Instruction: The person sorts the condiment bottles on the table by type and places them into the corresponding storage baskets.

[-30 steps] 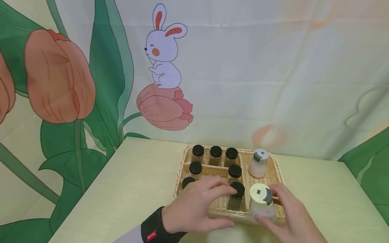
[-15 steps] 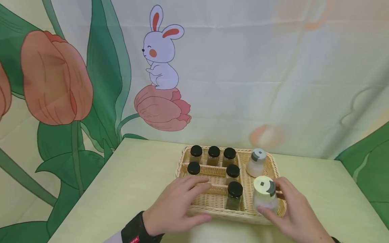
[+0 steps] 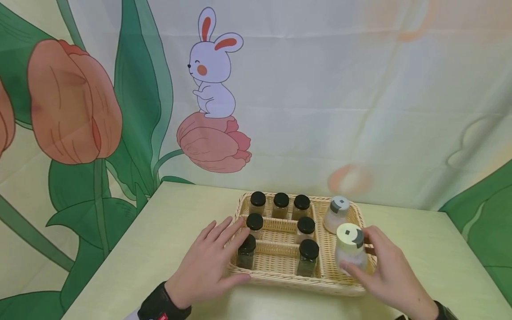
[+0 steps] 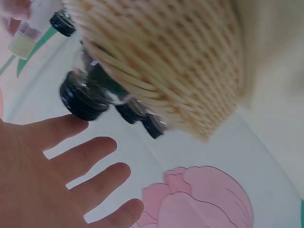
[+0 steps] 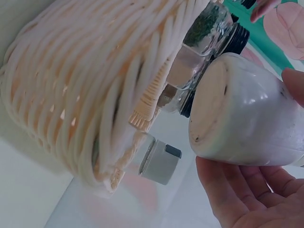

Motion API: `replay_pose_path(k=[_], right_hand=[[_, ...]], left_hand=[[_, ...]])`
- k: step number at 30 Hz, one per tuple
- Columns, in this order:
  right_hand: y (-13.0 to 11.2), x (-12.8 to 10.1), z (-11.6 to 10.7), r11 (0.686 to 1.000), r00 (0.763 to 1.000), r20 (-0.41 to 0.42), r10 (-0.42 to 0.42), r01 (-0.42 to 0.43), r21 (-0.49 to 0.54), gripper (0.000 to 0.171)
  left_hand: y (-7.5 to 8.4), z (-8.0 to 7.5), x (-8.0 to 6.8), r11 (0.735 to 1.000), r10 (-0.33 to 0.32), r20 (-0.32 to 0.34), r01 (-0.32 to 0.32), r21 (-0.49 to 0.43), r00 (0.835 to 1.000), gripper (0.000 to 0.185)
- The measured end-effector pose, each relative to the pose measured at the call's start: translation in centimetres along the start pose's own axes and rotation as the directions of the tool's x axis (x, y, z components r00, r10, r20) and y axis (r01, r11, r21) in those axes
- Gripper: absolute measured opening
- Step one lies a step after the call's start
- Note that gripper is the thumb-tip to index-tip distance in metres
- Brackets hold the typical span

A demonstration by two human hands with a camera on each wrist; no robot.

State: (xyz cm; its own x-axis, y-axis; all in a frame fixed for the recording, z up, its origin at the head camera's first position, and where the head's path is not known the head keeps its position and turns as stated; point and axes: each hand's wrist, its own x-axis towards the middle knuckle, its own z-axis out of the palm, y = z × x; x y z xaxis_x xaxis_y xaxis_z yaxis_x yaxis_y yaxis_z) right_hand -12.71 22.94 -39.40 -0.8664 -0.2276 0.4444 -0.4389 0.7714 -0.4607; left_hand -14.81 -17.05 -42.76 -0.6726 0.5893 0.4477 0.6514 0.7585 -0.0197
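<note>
A wicker basket [image 3: 280, 278] with dividers holds several small black-lidded jars and two white shakers. My left hand [image 3: 208, 263] lies with spread, straight fingers at the basket's left edge, fingertips beside the front-left jar [image 3: 246, 251]; the thumb lies along the front rim. In the left wrist view the open hand [image 4: 47, 171] is just below that jar [image 4: 85, 97]. My right hand [image 3: 384, 271] grips the nearer white shaker [image 3: 350, 246] in the right compartment. The right wrist view shows this shaker [image 5: 242, 114], its base showing, in my fingers [image 5: 256, 190] beside the basket wall [image 5: 71, 95].
The second white shaker [image 3: 337, 214] stands at the back of the right compartment, close behind the held one. The basket sits on a pale table [image 3: 180, 222] whose far edge meets a cloth backdrop printed with a rabbit and tulips.
My left hand has slid left from over the basket's middle to its left edge, uncovering the front-left jar. My right hand, still on the shaker, has shifted slightly back.
</note>
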Motion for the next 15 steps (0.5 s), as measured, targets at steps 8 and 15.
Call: replay_pose_path(k=[8,15], right_hand=[[0.9,0.8,0.2,1.000,1.000,0.000,-0.013,0.013,0.017,0.061],[1.3,1.7,0.2,0.999,0.998,0.058,0.037,-0.039,0.025,0.060]], left_hand=[[-1.5,0.6,-1.3,0.999,-0.035,0.033,0.033,0.037,0.999,0.095],[-2.3,1.0,-1.9,0.997,-0.061,0.053,0.059,0.041,0.997,0.102]])
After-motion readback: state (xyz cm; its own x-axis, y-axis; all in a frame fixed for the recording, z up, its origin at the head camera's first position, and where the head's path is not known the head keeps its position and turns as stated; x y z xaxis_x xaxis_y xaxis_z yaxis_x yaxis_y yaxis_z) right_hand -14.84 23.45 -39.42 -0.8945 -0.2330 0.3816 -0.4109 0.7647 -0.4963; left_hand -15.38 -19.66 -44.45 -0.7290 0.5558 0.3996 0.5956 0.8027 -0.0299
